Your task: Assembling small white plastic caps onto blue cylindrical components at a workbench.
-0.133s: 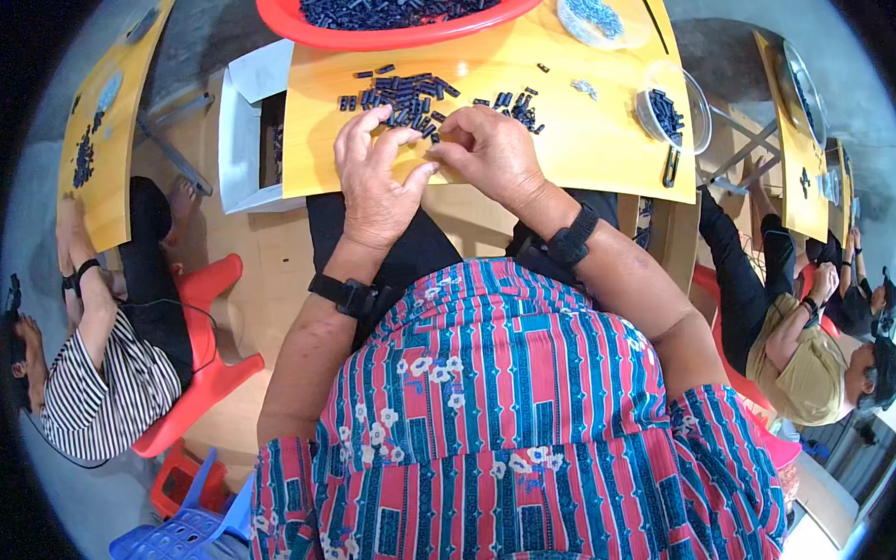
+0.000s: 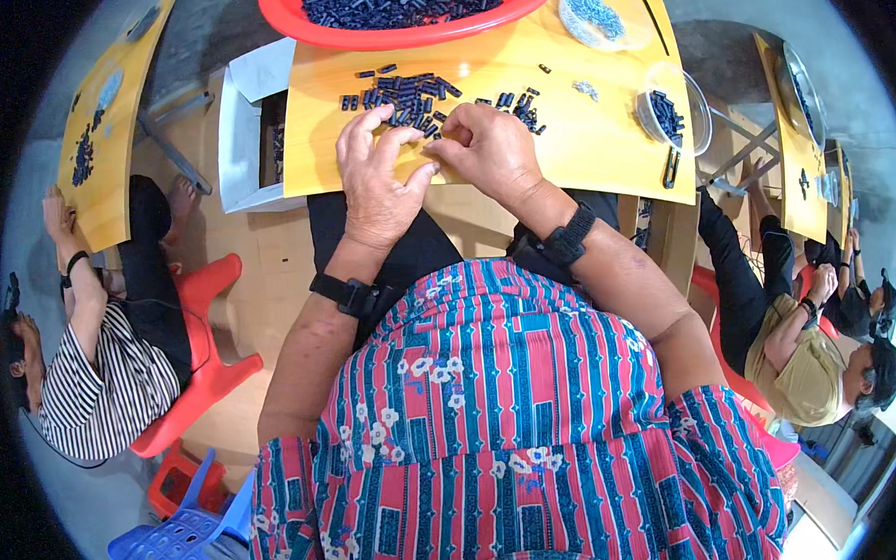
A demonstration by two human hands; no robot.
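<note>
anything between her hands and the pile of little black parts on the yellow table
Nothing visible does. The left hand and right hand rest on the yellow table, fingertips already at the near edge of the small black parts.

Both hands, the left hand (image 2: 381, 184) and the right hand (image 2: 485, 152), sit together near the table's (image 2: 602, 156) front edge. At twelve o'clock a scatter of small dark parts (image 2: 412, 92) blocks the way, with the red basin (image 2: 410, 30) just beyond. Toward two o'clock stand two clear bowls (image 2: 671, 114). Bare yellow tabletop lies open at three o'clock and at nine o'clock.
</note>
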